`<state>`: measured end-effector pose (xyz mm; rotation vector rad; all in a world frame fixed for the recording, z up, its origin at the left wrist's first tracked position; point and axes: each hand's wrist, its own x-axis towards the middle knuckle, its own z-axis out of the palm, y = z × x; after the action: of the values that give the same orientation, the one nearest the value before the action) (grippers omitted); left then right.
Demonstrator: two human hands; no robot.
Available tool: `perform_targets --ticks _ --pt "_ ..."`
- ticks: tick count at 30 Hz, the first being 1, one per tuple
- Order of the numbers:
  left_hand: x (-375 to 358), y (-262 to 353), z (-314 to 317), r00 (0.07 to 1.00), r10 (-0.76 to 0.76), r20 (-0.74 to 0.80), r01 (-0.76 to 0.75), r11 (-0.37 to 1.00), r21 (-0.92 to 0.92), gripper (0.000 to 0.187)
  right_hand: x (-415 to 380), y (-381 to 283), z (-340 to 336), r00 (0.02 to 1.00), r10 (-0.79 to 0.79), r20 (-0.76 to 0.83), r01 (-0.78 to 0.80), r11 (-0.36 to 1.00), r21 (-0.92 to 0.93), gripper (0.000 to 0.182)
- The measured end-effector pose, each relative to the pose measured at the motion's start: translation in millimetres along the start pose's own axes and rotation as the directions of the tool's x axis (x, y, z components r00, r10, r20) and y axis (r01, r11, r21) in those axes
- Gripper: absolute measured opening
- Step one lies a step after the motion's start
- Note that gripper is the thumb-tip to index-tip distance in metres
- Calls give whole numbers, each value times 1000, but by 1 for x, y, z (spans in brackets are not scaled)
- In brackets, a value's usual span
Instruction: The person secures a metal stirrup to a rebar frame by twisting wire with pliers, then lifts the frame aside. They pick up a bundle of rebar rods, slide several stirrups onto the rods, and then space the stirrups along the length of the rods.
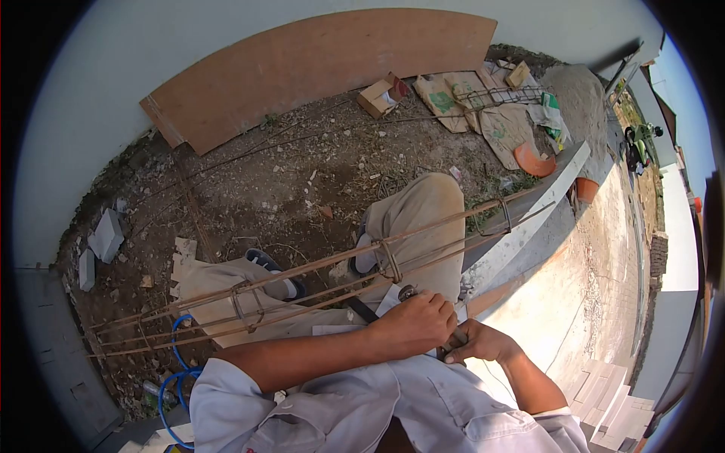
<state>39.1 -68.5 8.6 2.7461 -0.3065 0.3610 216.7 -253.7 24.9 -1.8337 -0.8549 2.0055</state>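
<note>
Across my lap lies a long rebar cage of thin rusty bars with bent wire stirrups, its right end over a grey concrete ledge. My left hand is closed in a fist just below the lower bar, close to my right knee. A small round metal end shows above its knuckles. Beside it, my right hand curls its fingers and thumb around a dark, handle-like piece, mostly covered by the hands. What the left fist grips is hidden.
A blue hose loops at lower left. Broken blocks lie by the left wall. Behind are a brown board, a cardboard box and flattened paper sacks. Stacked tiles stand at lower right.
</note>
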Motion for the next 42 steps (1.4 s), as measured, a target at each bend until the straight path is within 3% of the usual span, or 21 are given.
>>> perform_targets --ticks 2,5,8,11,13,14,16,18,20,23,25,26,30,33,34,36,38,39,41,42 --pt "7 -4 -12 1000 4 -11 -4 1000 -28 31 -12 -28 2 999 11 -42 -6 994 110 22" --pt "8 -14 -42 958 -43 -282 31 998 -47 38 -22 -21 -2 970 99 -224 -21 945 326 22" --pt "-15 -28 -66 891 -304 -337 279 953 -121 50 -24 11 -16 869 147 -473 26 940 340 20" --pt "-38 -47 -88 809 -480 -340 374 866 -333 55 -12 60 -35 700 200 -686 61 940 337 18" --pt "-40 -44 -106 840 -454 -296 187 755 -628 50 -1 86 -50 619 210 -757 95 937 337 16" --pt "-42 -42 -117 848 -448 -282 101 660 -745 48 7 100 -61 586 233 -776 40 948 315 16" --pt "-31 -31 -138 879 -363 -310 -136 432 -892 43 20 131 -82 546 241 -802 -18 961 276 17" --pt "-23 -22 -149 902 -311 -300 -232 238 -943 50 34 154 -100 498 212 -841 -97 977 189 18" --pt "-18 -15 -139 846 -338 -413 -318 301 -899 72 46 173 -115 461 217 -861 -168 973 156 20" --pt "-13 -15 -139 814 -337 -472 -368 330 -869 73 62 213 -133 414 176 -893 -215 972 92 24" --pt "-15 -15 -147 861 -352 -367 -309 209 -928 65 76 251 -145 367 131 -921 -292 956 19 31" --pt "-15 -16 -147 872 -341 -351 -284 232 -930 70 81 261 -147 348 140 -927 -299 954 32 33" --pt "-10 -16 -147 893 -317 -319 -222 307 -926 79 90 258 -147 325 154 -933 -343 939 36 35" --pt "-3 -15 -147 888 -331 -320 -222 302 -927 74 98 259 -141 243 -119 -963 -310 931 -194 33" --pt "0 -15 -147 885 -335 -322 -227 291 -929 72 98 258 -141 272 -37 -962 -293 949 -119 40" --pt "8 -19 -154 893 -273 -359 -254 353 -901 77 104 256 -139 238 -70 -969 -302 943 -142 45" --pt "18 -11 -141 803 -348 -484 -344 394 -853 72 106 254 -135 229 -92 -969 -286 945 -157 49" --pt "30 5 -112 684 -446 -577 -412 415 -811 64 104 248 -132 238 -98 -966 -264 951 -161 51" --pt "31 9 -111 696 -492 -523 -316 445 -838 58 110 242 -125 244 -105 -964 -239 957 -164 50" --pt "20 -1 -137 818 -440 -370 -156 449 -880 60 113 242 -124 229 -102 -968 -240 958 -158 49"
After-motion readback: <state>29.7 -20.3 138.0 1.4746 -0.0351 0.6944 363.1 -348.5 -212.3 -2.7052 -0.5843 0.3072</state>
